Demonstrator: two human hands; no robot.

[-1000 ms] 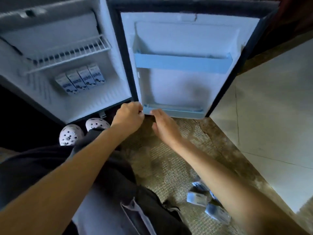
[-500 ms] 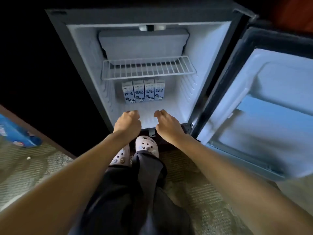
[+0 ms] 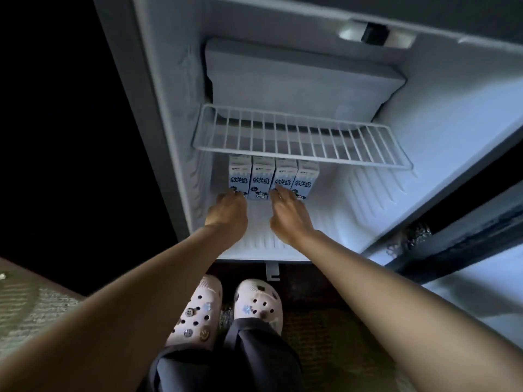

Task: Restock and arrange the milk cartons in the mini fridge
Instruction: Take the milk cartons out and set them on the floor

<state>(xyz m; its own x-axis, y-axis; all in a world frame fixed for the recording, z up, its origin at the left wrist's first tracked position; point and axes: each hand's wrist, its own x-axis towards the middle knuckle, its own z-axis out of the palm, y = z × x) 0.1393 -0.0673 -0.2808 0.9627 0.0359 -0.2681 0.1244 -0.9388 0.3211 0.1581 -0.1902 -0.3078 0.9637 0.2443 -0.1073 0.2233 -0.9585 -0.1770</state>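
While four milk cartons (image 3: 273,179) stand in a tight row on the fridge (image 3: 353,210) floor under the wire shelf (image 3: 300,142), both hands reach them open, holding nothing. The left hand (image 3: 227,212) and right hand (image 3: 288,212) would do best squeezing the row from both ends, sliding it upright.

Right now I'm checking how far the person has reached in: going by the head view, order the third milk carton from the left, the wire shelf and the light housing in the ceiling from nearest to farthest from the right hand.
From the right hand:
1. Third milk carton, at the fingertips on the fridge floor.
2. Wire shelf, above the cartons.
3. Light housing, top right of the ceiling.
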